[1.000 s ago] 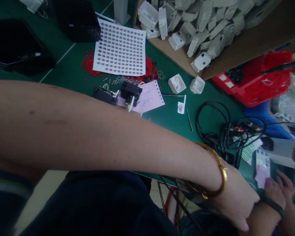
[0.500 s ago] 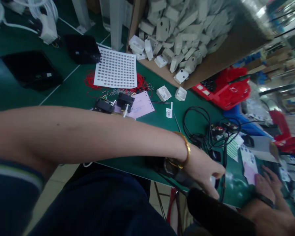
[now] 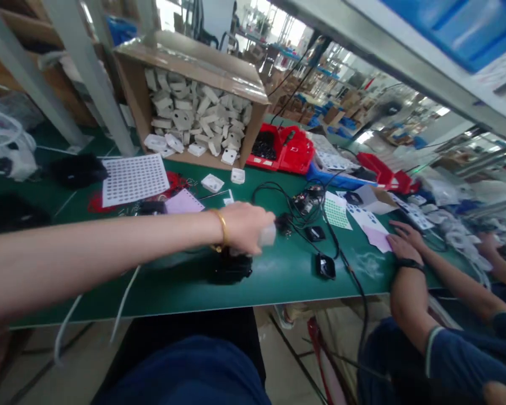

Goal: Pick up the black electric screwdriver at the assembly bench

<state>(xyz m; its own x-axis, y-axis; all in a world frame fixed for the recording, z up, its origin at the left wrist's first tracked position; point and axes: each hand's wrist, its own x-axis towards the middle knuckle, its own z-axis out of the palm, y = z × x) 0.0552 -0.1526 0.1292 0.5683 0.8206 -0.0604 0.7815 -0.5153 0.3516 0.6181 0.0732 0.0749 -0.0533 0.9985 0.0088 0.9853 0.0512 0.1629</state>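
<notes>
The left hand (image 3: 246,228), a gold bangle (image 3: 221,229) on its wrist, reaches out over the green table (image 3: 286,275) with its fingers curled round a small white block (image 3: 267,235), which pokes out at the hand's 3 o'clock side. A black object (image 3: 229,267) lies on the table just at the hand's 6 o'clock, too blurred to name. A tangle of black cables (image 3: 303,205) lies near at 2 o'clock, and a small black square part (image 3: 325,265) at 4 o'clock. A cardboard box of white plastic housings (image 3: 193,121) stands well off at 11 o'clock. The right hand is out of view. A co-worker's hands (image 3: 398,239) rest on paper sheets at 3 o'clock.
</notes>
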